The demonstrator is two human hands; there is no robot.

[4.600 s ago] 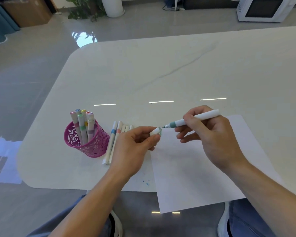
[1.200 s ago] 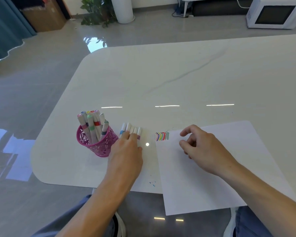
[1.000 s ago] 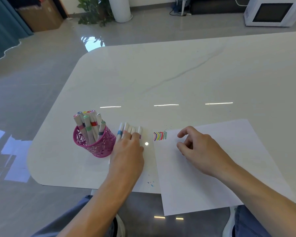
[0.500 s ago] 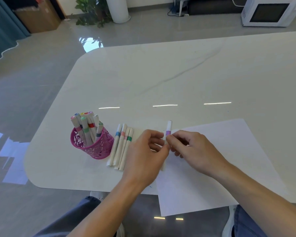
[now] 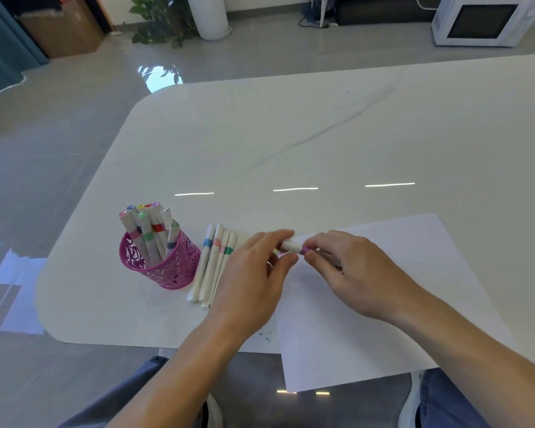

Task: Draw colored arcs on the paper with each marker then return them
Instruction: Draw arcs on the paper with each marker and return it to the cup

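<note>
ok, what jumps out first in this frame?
Centre frame, the left hand and right hand pinch a purple-banded marker over the far left corner of the paper. Left of them stands a pink mesh cup of upright markers, with four loose markers lying flat beside it.

Glossy desk, matt paper.
The desk (image 5: 322, 134) is polished white stone-look, mirroring light strips; the paper (image 5: 368, 350) is matt white; markers (image 5: 210, 267) have smooth white plastic barrels; the pink cup (image 5: 173, 273) is pierced and glossy; the floor (image 5: 59, 134) is shiny grey.
</note>
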